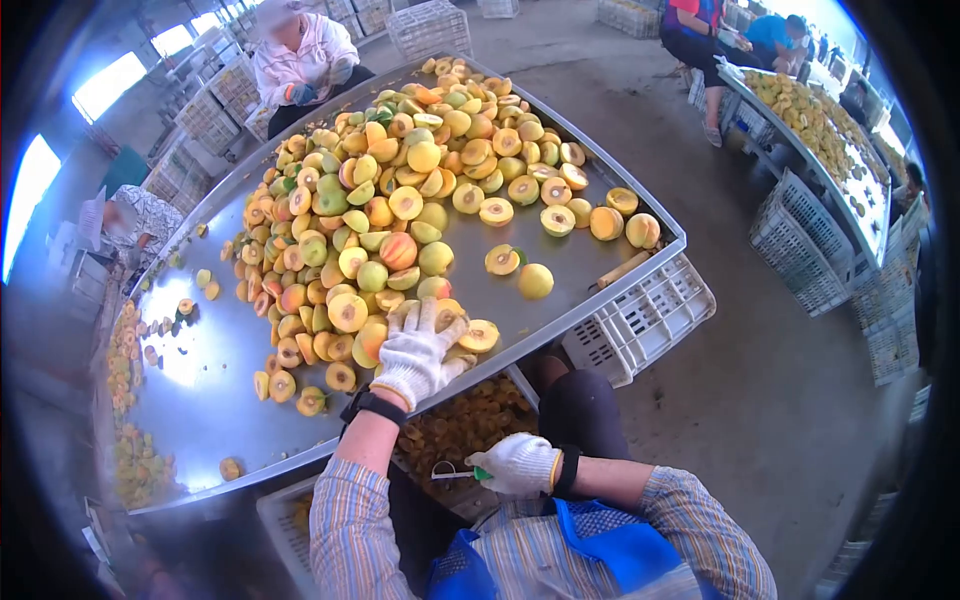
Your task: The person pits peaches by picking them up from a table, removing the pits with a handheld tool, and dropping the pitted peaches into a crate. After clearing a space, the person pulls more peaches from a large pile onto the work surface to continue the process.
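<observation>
My left hand (420,352), in a white knit glove, rests on the near edge of a heap of halved yellow peaches (400,203). Its fingers are spread over the fruit, and a peach half (479,336) lies just right of them. Lower down, in front of my lap, my gloved right hand (518,464) is closed around the green handle of a pitting tool (455,471). The tool's thin metal loop points left. Nothing is on the loop.
The heap sits on a raised-rim metal table (570,290). Under it are a white crate (640,318) and a container of peach pieces (470,415). A wooden stick (622,269) lies by the rim. People (305,60) sit across the table; another fruit-laden table (800,110) stands right.
</observation>
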Demonstrator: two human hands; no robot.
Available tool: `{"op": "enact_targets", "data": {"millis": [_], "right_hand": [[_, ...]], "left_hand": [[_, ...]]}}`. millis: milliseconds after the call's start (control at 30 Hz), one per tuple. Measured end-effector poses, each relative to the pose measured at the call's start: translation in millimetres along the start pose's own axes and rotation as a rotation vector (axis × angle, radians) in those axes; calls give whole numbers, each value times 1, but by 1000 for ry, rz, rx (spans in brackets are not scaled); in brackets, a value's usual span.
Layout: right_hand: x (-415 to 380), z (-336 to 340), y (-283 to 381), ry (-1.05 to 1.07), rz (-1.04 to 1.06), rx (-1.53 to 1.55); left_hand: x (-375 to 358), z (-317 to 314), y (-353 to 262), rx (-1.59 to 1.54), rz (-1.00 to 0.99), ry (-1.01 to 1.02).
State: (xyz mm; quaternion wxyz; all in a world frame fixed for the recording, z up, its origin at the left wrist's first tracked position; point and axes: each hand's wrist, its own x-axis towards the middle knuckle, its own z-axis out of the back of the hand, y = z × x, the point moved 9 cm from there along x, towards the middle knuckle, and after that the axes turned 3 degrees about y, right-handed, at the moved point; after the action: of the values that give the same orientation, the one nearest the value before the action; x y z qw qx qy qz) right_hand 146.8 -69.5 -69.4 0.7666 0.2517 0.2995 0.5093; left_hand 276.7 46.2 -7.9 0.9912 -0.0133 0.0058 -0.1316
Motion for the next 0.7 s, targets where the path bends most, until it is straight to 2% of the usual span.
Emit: {"op": "enact_targets", "data": {"millis": [100,200,267,333,400,433,467,500,567,633,700], "right_hand": [[-3,1,-2,-10,8,49],[-1,-7,-8,41,0,51],[-5,-11,-14,48,22,85],[-5,-10,-18,65,13,120],[-1,-11,-19,85,7,153],[1,-14,-17,132,19,163],[2,-19,-16,179,30,176],[4,-20,-16,185,53,184],[8,-23,-19,204,52,174],[9,-22,-19,234,43,173],[6,-16,-19,221,22,198]], "left_hand": [[-23,1,14,115,-10,-13],[-34,11,18,170,-26,80],[-28,16,26,10,148,416],[-3,24,15,73,137,382],[35,48,-7,3,54,-59],[55,55,-31,-46,-50,-187],[80,43,-50,-92,-78,-86],[96,25,-66,-71,-159,-169],[131,-18,-95,32,-260,-207],[143,-19,-108,87,-322,-218],[147,-37,-94,-47,-221,170]]}}
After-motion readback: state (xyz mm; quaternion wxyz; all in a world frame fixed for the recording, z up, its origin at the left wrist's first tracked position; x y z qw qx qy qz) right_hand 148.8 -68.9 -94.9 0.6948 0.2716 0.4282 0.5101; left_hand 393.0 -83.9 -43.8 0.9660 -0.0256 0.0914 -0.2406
